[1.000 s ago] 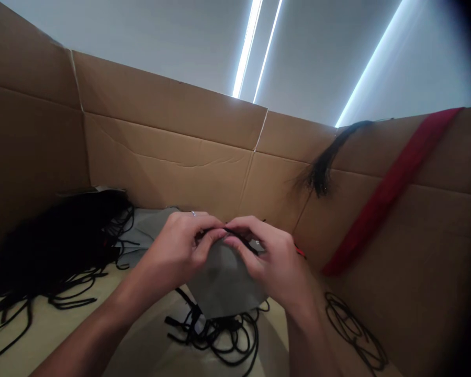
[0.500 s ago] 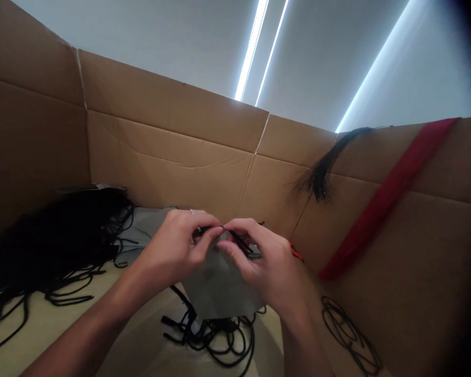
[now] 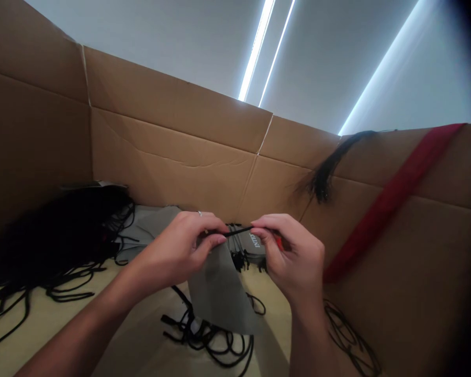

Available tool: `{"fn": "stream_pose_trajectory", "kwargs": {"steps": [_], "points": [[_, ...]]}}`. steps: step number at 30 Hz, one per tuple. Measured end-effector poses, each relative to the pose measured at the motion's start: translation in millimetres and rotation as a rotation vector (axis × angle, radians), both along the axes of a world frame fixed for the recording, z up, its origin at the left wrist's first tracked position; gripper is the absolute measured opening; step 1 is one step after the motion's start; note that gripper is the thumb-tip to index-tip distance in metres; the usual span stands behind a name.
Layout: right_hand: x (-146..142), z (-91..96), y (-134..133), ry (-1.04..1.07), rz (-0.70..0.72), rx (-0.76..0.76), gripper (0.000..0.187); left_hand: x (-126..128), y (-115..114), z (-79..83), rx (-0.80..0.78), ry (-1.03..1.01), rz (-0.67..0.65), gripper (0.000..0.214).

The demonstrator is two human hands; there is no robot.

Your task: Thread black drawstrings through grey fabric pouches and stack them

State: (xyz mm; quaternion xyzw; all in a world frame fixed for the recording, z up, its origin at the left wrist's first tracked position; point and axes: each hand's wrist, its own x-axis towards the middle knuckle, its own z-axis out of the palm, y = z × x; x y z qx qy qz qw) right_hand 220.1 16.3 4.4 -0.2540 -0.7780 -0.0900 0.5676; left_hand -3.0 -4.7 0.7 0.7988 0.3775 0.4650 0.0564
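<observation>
My left hand (image 3: 186, 242) is closed in a pinch at the top of a grey piece of cloth (image 3: 220, 296), which hangs below it. A black cord (image 3: 238, 231) runs out from between its thumb and finger. The cord's other visible part is pinched by my right hand (image 3: 296, 251), a short way to the right, and it looks straight between the two hands. Fingers hide how the cord meets the cloth. Under the hanging cloth, loose black cords (image 3: 220, 340) lie in loops.
A large pile of black cords (image 3: 58, 235) lies at left beside grey cloth (image 3: 145, 220). Beyond my hands is a grey printed item (image 3: 255, 243) with black cords. Cardboard walls (image 3: 172, 136) surround the surface. A red strip (image 3: 396, 201) and black strands (image 3: 325, 175) hang at right, above coiled cord (image 3: 351, 335).
My right hand has moved right, away from my left, and a length of black cord now stretches between them. The grey cloth's lower edge has swung slightly down and right.
</observation>
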Motion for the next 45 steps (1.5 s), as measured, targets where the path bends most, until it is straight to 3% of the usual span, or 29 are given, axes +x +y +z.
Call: {"fn": "stream_pose_trajectory", "kwargs": {"steps": [7,13,17,22,27,29,34,40,45], "points": [[5.4,-6.0,-2.0,0.156,0.087,-0.147,0.01,-0.5,3.2,-3.7,0.037,0.024,0.009,0.017],[2.4,-6.8,-4.6,0.163,0.087,-0.114,0.016,2.4,10.2,-7.2,0.1,0.058,0.064,0.017],[-0.2,-3.6,-6.6,0.101,0.076,-0.089,0.018,2.8,10.3,-8.3,-0.066,-0.001,0.04,0.018],[-2.2,2.8,-12.5,-0.068,0.117,-0.075,0.02,3.9,10.3,-4.7,-0.293,-0.275,-0.131,0.018],[-5.4,4.2,-17.2,-0.207,0.186,-0.105,0.023,9.0,8.2,-3.8,-0.28,-0.377,-0.149,0.011],[-8.0,2.3,-16.0,-0.209,0.157,-0.109,0.022,12.1,5.9,-6.3,-0.342,-0.411,-0.223,0.004],[-13.8,-3.5,-7.9,-0.217,0.095,-0.137,0.027,18.5,2.5,-11.9,-0.452,-0.481,-0.417,0.029],[-14.6,-5.1,-3.9,-0.185,0.091,-0.166,0.029,18.0,3.4,-6.9,-0.434,-0.641,-0.344,0.01],[-16.7,-6.0,-3.7,-0.157,0.091,-0.167,0.029,15.0,2.2,-3.7,-0.504,-0.687,-0.399,0.01]]}}
